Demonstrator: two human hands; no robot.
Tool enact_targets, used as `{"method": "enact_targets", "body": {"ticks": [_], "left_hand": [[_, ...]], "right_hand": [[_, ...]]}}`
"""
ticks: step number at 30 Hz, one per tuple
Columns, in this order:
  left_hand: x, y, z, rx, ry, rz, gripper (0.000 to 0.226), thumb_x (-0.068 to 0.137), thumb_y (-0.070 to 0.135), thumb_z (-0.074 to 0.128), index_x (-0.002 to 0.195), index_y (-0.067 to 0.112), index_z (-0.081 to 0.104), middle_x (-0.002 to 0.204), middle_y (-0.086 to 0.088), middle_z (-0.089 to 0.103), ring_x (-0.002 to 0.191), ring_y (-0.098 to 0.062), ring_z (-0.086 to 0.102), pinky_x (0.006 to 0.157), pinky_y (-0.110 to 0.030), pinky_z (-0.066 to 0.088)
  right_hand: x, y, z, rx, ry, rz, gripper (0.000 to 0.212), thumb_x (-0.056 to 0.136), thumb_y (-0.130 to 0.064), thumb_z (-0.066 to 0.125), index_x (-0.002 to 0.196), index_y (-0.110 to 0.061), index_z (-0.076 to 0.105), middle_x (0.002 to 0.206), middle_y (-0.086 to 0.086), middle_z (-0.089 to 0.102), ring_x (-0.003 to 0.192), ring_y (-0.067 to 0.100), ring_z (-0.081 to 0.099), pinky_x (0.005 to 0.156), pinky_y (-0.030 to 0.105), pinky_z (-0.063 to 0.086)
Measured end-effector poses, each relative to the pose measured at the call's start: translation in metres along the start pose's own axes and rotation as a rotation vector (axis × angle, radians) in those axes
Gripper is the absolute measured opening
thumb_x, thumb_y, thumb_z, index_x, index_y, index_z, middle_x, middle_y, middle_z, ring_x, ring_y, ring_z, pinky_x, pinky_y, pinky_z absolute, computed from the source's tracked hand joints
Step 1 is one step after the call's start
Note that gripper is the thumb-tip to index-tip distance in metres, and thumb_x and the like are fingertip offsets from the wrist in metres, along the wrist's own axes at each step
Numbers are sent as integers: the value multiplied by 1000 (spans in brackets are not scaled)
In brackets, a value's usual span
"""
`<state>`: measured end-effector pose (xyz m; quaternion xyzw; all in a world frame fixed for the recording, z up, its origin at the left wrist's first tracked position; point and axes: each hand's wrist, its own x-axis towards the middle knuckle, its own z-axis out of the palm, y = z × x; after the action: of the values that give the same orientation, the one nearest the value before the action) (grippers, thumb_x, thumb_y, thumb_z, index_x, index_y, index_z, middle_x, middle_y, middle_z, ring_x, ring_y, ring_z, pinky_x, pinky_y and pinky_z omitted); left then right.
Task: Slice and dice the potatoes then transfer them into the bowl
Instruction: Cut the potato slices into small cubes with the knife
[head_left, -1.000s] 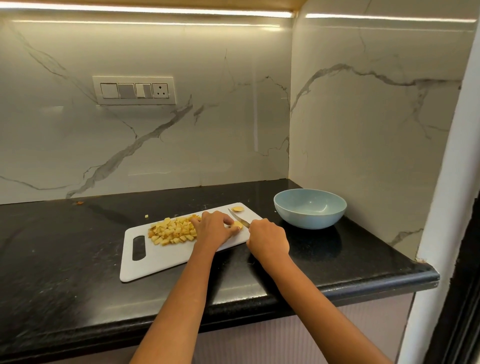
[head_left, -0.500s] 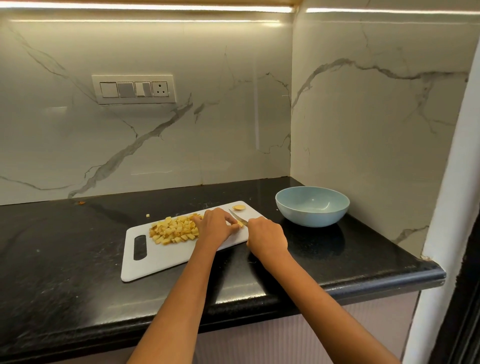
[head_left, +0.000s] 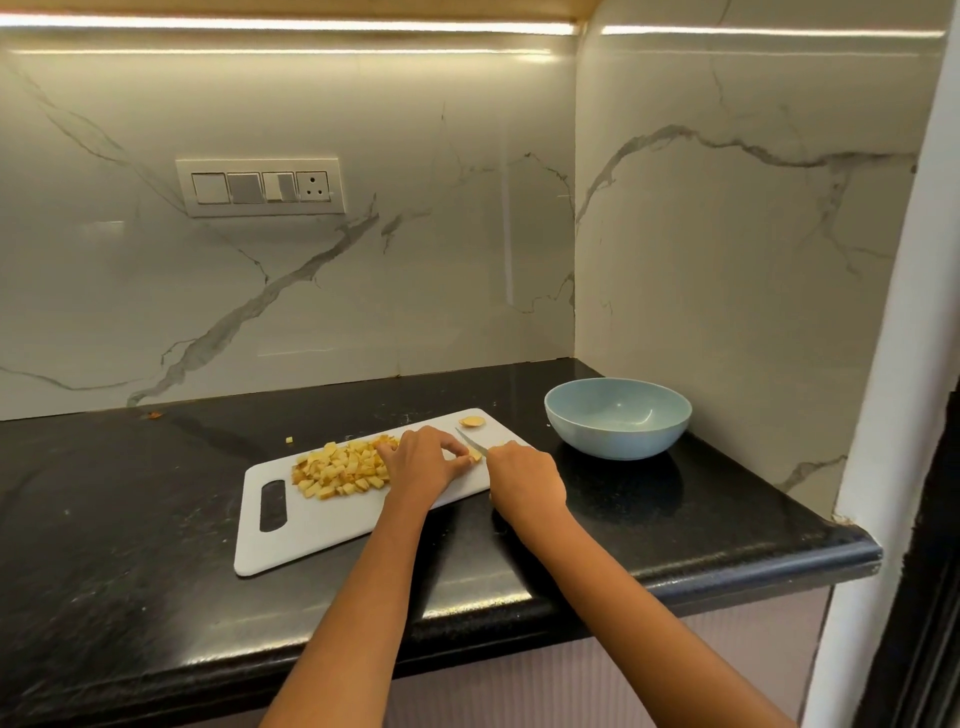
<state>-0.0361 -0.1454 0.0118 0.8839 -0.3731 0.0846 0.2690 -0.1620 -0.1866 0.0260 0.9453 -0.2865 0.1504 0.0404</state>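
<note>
Dicing, last pieces: hands barely shifted since a second ago, knife (head_left: 471, 443) still angled on the potato piece (head_left: 475, 455).

Left hand (head_left: 423, 462) pinches the piece; right hand (head_left: 524, 473) grips the handle. Dice pile (head_left: 343, 470) beyond left hand; bowl (head_left: 617, 418) right, empty. Best keep fingertips curled back.

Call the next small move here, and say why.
Probably press the knife down through the potato piece that the left hand pins on the cutting board. The right hand holds the knife over it, and the bowl looks empty, so transfer seems premature.
</note>
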Motion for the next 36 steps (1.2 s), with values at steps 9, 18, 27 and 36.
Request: {"method": "enact_targets", "body": {"ticks": [9,18,27,36], "left_hand": [[5,-2,-2,-74,80,-50,16,86,28,63,101,29,69,116,7,64,116,-16,49,94,-36,25],[4,0,1,-43,25,-15,17,84,40,63,96,30,71,109,10,67,111,-15,50,96,-38,23],[3,0,3,-33,43,-6,18,85,40,61,95,29,71,109,9,66,110,-15,52,98,-40,22],[-2,0,1,-70,19,-16,18,86,38,61,96,27,72,110,9,66,111,-16,51,99,-41,22]], "right_hand": [[-7,6,-1,114,61,91,24,98,-13,42,119,-8,53,114,10,59,98,22,61,68,25,37],[-9,1,0,97,18,67,26,96,-15,45,120,-7,53,115,11,59,100,23,61,74,28,44],[-7,-1,-1,107,16,77,26,96,-14,46,121,-8,54,115,11,59,100,23,61,77,28,46],[-9,1,0,135,9,123,24,96,-12,44,117,-8,54,111,10,61,97,23,62,74,28,46]]}}
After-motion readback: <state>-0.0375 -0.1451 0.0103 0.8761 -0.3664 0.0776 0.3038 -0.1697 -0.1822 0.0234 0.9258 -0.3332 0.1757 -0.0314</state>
